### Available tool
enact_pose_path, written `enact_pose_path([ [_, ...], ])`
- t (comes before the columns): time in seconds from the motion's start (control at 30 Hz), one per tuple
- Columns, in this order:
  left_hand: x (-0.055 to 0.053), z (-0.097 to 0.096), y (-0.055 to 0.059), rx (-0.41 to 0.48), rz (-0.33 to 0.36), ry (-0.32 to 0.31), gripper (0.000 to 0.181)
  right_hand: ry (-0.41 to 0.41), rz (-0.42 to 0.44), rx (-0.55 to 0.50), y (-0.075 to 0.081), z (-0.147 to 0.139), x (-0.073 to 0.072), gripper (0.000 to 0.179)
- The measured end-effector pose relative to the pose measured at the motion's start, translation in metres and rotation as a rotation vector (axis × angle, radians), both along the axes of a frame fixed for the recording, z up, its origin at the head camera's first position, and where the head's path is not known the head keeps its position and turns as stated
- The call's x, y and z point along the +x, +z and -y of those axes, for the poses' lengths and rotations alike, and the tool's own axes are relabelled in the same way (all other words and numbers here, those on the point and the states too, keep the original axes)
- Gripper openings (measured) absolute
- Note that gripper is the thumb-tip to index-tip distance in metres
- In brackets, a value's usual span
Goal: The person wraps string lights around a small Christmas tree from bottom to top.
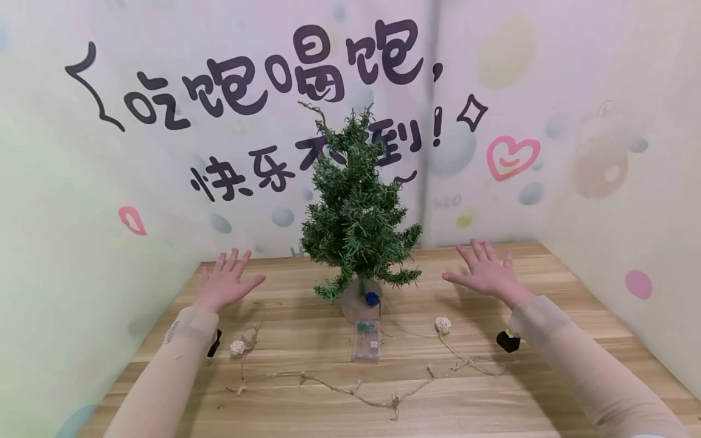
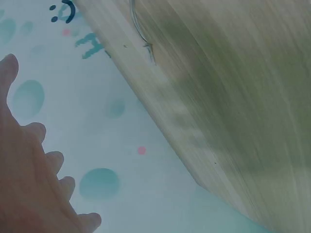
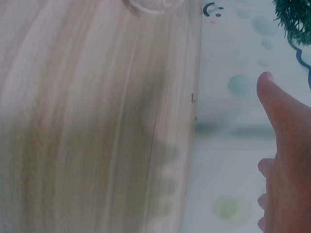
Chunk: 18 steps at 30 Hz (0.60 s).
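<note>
A small green artificial Christmas tree [image 1: 356, 213] stands upright at the back middle of the wooden table, on a round pale base [image 1: 353, 307]. My left hand [image 1: 226, 283] is spread with straight fingers over the back left of the table, touching no object. On the other side of the tree my right hand [image 1: 486, 272] is spread the same way, holding nothing. A clear battery box [image 1: 366, 340] lies in front of the base, beside a blue piece [image 1: 372, 298]. From there a thin string [image 1: 378, 403] with small clips winds across the tabletop.
White woven balls hang on the string, one on the left [image 1: 237, 348] and one on the right [image 1: 443, 325]. A printed wall [image 1: 493, 201] with lettering closes off the back and sides of the table [image 1: 306, 420].
</note>
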<state>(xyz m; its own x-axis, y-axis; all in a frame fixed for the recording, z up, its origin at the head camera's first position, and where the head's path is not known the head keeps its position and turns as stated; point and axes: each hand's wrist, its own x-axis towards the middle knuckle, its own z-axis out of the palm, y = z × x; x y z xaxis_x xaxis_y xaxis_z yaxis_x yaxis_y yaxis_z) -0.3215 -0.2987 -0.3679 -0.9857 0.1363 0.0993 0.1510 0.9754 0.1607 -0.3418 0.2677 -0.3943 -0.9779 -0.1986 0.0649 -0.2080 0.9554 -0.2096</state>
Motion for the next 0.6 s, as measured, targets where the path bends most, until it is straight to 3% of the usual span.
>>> enact_pose_path([
  [0.13, 0.006, -0.003, 0.001, 0.024, 0.004, -0.023, 0.089, 0.031, -0.006, -0.001, 0.003, 0.006, 0.006, 0.103],
  [0.33, 0.021, -0.013, -0.001, -0.021, -0.024, -0.109, 0.086, 0.094, -0.045, 0.005, 0.01, 0.02, 0.027, 0.099],
  [0.6, 0.063, -0.053, -0.012, -0.102, -0.103, -0.246, 0.079, 0.2, -0.127, -0.011, 0.002, 0.044, 0.072, 0.089],
])
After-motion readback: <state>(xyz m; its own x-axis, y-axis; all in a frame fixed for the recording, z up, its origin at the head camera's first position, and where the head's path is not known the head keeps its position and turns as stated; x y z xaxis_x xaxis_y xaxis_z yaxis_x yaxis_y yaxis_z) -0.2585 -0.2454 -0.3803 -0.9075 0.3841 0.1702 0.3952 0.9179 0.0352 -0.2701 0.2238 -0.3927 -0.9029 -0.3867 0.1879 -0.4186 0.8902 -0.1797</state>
